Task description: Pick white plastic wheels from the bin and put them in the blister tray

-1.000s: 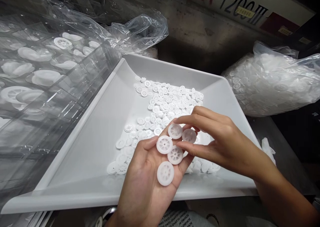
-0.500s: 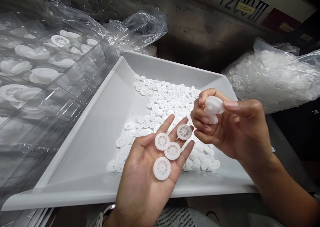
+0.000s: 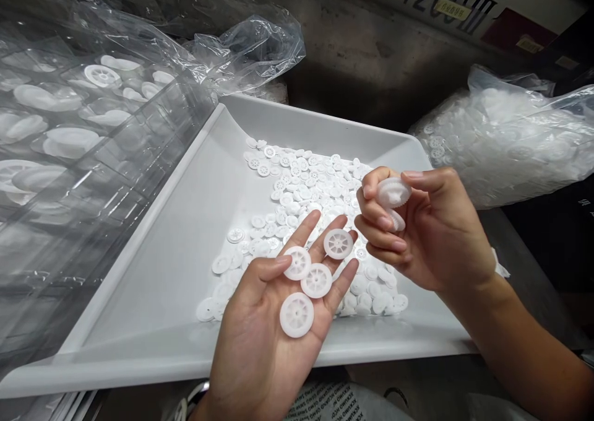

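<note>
Several small white plastic gears (image 3: 297, 315) with spoked centres lie on the upturned palm and fingers of my left hand (image 3: 273, 322), which holds them. Its fingers are spread, and the thumb tip rests at the edge of one of them. To the right, my right hand (image 3: 417, 229) pinches a toothed white gear (image 3: 393, 192) between thumb and forefinger, tilted. A second one (image 3: 396, 220) sits just below it against the curled fingers. Beneath both hands is a light grey tray (image 3: 153, 272) with a heap of similar gears (image 3: 301, 186) spread over its floor.
Clear plastic compartment trays (image 3: 116, 155) with white parts stand at the left. Crumpled clear film (image 3: 250, 49) lies behind them. A clear bag (image 3: 515, 142) full of white parts sits at the right. A machine panel marked 1200III (image 3: 445, 0) is at the back.
My right hand has turned the pinched gear, so its toothed rim shows. My left thumb has moved onto the edge of a gear. The view has shifted slightly.
</note>
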### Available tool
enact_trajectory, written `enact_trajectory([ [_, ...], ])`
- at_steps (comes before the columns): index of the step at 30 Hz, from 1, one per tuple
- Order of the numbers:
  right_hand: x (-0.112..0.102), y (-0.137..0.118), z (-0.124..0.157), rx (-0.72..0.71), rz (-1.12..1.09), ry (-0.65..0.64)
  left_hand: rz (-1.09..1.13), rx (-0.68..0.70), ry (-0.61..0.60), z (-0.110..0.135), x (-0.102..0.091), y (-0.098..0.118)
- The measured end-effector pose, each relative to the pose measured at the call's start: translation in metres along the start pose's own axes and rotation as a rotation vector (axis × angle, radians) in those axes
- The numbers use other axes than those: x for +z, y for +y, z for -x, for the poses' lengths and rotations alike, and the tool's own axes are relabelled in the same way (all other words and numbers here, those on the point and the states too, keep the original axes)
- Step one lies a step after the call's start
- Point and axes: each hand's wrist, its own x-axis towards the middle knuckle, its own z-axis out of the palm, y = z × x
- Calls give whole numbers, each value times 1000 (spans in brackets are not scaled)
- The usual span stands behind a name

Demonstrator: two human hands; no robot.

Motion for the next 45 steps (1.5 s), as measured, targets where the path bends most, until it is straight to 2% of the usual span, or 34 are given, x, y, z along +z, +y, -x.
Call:
enact_trajectory([
  [6, 2, 5, 6, -47, 68, -61, -21, 18, 18, -2, -3, -3],
  [10, 3, 7, 7, 47, -46, -172, -5, 18, 13, -2, -5, -4],
  [13, 2, 7, 8, 49, -78, -221, 11, 35, 13, -1, -4, -3],
  [15, 2, 7, 9, -20, 117, -178, 15, 47, 35, 0, -4, -2],
  [18, 1, 4, 11, -273, 756, -44, 19, 49, 44, -1, -4, -2],
  [20, 1, 2, 12, -421, 1131, -25, 15, 51, 55, -3, -4, -1],
  [22, -1, 1, 12, -458, 1338, -67, 15, 36, 64, -4, -4, 0],
  [24, -4, 2, 12, -457, 1439, -103, 28, 13, 60, -4, -5, 1],
  [27, -7, 4, 11, -492, 1486, -126, 49, 6, 65, -3, -4, 1],
  [31, -6, 5, 10, -574, 1473, -94, 56, 17, 41, -2, -5, 0],
  [36, -2, 6, 7, -539, 1447, -101, 51, -23, 38, -1, -4, -1],
  [40, -2, 7, 6, -584, 1435, -115, 51, -34, 44, -2, -2, -1],
  [45, -5, 8, 8, -725, 1499, -179, 75, -25, 10, -4, -5, -2],
])
